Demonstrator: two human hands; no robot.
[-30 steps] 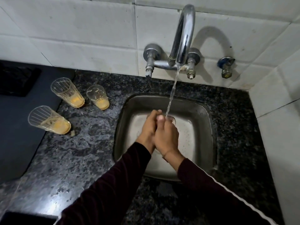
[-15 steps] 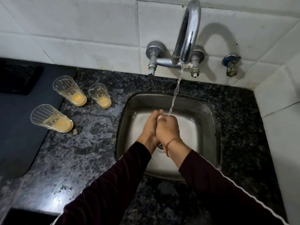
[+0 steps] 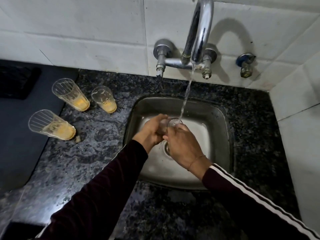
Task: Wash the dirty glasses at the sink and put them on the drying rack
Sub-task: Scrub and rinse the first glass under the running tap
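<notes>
Over the steel sink [image 3: 216,118] I hold a clear glass [image 3: 170,123] under the running water from the tap [image 3: 199,30]. My left hand [image 3: 152,130] wraps the glass's body from the left. My right hand [image 3: 181,144] grips it from the right, fingers at its rim. Most of the glass is hidden by my hands. Three dirty glasses with yellow residue stand on the counter to the left: one at the back left [image 3: 70,94], a shorter one [image 3: 103,99] beside it, and one nearer [image 3: 51,125].
The black speckled granite counter [image 3: 78,161] surrounds the sink. A dark mat [image 3: 20,135] lies at the far left. White tiled walls [image 3: 86,32] stand behind and at the right, with a small blue-capped valve [image 3: 245,64] on the back wall.
My hands have parted slightly and the glass's rim now shows between them under the stream. The view has shifted closer to the sink.
</notes>
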